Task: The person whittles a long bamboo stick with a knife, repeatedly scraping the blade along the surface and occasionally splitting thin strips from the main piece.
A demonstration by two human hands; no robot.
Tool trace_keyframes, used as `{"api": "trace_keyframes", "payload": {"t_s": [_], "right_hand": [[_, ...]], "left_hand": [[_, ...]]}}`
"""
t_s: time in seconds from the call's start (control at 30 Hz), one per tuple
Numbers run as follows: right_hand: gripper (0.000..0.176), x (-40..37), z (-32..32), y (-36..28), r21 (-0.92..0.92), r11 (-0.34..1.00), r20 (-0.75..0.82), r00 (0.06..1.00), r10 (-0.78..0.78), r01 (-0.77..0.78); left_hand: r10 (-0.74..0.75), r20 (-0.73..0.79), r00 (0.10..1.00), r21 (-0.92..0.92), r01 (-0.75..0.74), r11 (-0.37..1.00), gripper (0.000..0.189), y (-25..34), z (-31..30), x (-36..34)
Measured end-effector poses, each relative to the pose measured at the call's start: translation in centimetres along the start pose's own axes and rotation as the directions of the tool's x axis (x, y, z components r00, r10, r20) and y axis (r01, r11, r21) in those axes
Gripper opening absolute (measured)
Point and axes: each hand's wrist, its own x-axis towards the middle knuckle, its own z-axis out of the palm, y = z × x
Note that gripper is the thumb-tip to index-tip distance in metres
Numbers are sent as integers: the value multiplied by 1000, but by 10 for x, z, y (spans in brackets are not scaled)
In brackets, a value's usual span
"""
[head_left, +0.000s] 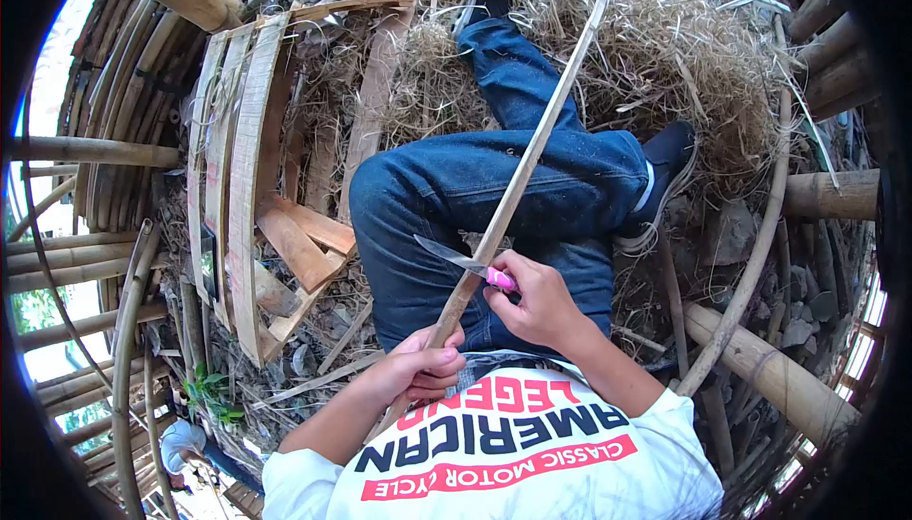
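Note:
A long, narrow bamboo strip [527, 164] slants across my lap from my chest up past my knees. Near its lower end, my left hand [425, 365] is wrapped round it against my shirt. My right hand [539, 299] grips a knife by its pink handle [501, 280]. The pointed blade [446, 253] lies across the strip and reaches out to the left over my jeans [475, 178]. Part of the handle is hidden inside my right fingers.
A slatted wooden crate [249, 140] stands on the left with loose wood pieces [294, 245] in it. Dry shavings [655, 64] pile up beyond my feet. Bamboo poles [769, 368] lie on the right. Another person [182, 444] is at the lower left, well apart.

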Motion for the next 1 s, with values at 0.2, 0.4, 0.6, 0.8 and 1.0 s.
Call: {"api": "trace_keyframes", "payload": {"t_s": [0.2, 0.4, 0.6, 0.8, 1.0], "right_hand": [[16, -7, 2, 6, 50, 996, 75, 995, -72, 68], [15, -6, -6, 5, -50, 998, 109, 993, -38, 44], [15, -1, 4, -6, -148, 988, -3, 999, -42, 41], [18, -3, 8, -2, -401, 914, -32, 996, -87, 67], [21, -2, 6, -1, -490, 871, -42, 996, -76, 45]], "left_hand": [[-20, -201, 979, 137, 48, 989, 20, 1, 6, 3], [130, -273, 953, 547, 43, 836, 22, -6, -4, 10], [369, -267, 890, 894, 86, 439, 24, -4, 9, 11], [381, -242, 892, 884, 41, 465, 23, -8, 12, 11], [328, -286, 901, 829, 61, 556, 26, -13, 12, 13]]}}
